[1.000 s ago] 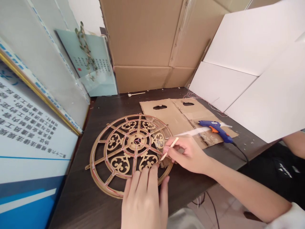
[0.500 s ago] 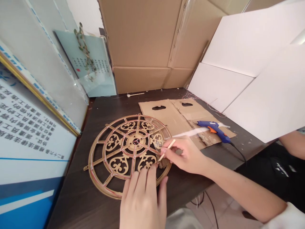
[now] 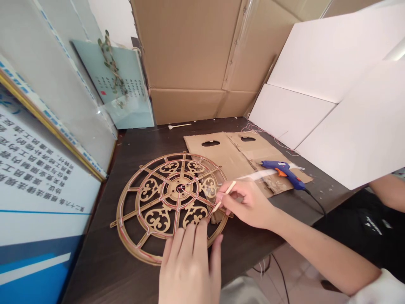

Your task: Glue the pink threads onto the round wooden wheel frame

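A round wooden fretwork wheel (image 3: 142, 224) with spokes, scroll cut-outs and thin reddish wire along its rings lies flat on the dark table. My left hand (image 3: 190, 262) rests palm down over its near edge, fingers stretched forward, the thumb a little apart. A short pale wooden stick (image 3: 226, 195) is pinched in my right hand (image 3: 249, 204), at the wheel's right side. The stick slants, its lower tip down at the ring near my left fingertips. Whether the tip touches the wire I cannot tell.
A blue hot glue gun (image 3: 282, 169) with a black cable lies on a flat cardboard piece (image 3: 218, 158). White panels (image 3: 311, 88) and tall cardboard (image 3: 190, 46) stand behind. A small white-tipped stick (image 3: 179, 126) lies at the back. At right, another person's arm (image 3: 389, 192) shows.
My right hand and the stick have shifted slightly right, away from my left fingertips. My left hand stays in place on the wheel.
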Demonstrator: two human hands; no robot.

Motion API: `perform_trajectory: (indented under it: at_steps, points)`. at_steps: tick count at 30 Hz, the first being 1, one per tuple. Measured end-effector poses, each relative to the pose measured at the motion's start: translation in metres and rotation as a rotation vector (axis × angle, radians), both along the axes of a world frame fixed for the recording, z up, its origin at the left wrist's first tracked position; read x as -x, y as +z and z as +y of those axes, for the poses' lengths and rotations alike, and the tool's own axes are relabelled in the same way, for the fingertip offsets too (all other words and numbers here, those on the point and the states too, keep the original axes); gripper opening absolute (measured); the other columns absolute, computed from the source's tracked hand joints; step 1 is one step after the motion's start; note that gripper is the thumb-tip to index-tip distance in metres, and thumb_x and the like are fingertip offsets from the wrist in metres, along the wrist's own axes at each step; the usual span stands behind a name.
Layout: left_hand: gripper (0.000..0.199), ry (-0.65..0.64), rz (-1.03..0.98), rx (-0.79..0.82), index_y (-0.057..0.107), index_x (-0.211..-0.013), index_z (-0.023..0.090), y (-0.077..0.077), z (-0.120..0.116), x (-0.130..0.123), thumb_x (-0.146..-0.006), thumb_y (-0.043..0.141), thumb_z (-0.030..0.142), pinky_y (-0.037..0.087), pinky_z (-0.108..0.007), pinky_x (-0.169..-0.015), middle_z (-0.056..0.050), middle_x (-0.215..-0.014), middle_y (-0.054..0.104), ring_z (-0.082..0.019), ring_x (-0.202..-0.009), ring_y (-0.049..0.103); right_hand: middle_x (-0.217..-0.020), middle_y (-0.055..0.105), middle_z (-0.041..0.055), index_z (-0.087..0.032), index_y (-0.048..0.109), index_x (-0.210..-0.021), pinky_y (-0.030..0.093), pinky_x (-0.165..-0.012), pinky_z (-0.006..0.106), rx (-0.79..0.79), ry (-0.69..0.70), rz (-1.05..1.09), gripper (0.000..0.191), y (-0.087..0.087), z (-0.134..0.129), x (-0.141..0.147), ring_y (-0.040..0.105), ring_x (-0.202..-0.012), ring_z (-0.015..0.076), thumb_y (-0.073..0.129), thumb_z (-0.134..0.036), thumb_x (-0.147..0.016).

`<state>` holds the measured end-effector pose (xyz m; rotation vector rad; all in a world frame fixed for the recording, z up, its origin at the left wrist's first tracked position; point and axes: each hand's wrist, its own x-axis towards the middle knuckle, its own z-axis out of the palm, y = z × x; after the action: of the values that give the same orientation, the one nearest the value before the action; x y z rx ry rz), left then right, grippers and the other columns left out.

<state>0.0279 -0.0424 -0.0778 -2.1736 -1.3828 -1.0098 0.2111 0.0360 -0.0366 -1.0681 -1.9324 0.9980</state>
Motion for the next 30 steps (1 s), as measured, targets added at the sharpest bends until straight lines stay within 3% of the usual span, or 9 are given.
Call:
perform_trajectory:
  at_steps: [9,19,30]
  points:
    - [0.020,-0.021,0.008,0.014,0.064,-0.105,0.012,-0.0013,0.0001,0.0027,-0.104,0.049,0.025,0.042,-0.036,-0.074,-0.006,-0.084,0.072,-0.023,-0.072,0.066,-0.075,0.070,0.0019,-0.018,0.068,-0.081,0.045,-0.057,0.020,-0.177,0.051,-0.020,0.020,-0.0035,-0.0008,0.0004,0.058,-0.060,0.0103,0.061,-0.024,-0.099]
    - [0.021,-0.011,0.021,0.014,0.064,-0.106,0.011,-0.0029,-0.0006,0.0019,-0.105,0.049,0.026,0.043,-0.037,-0.074,-0.007,-0.083,0.072,-0.024,-0.072,0.067,-0.068,0.064,-0.0001,-0.016,0.067,-0.080,0.039,-0.051,0.018,-0.129,0.021,-0.032,0.021,-0.0021,0.0002,0.0016,0.052,-0.054,0.0083,0.060,-0.024,-0.098]
    - [0.022,-0.014,0.031,-0.014,0.064,-0.104,0.011,-0.0025,0.0019,0.0018,-0.105,0.048,0.026,0.044,-0.037,-0.074,-0.007,-0.084,0.073,-0.023,-0.072,0.067,-0.067,0.066,0.0017,-0.017,0.064,-0.079,0.046,-0.048,0.019,0.057,-0.024,0.011,0.023,-0.0014,0.0016,0.0005,0.063,-0.051,0.0120,0.059,-0.029,-0.098]
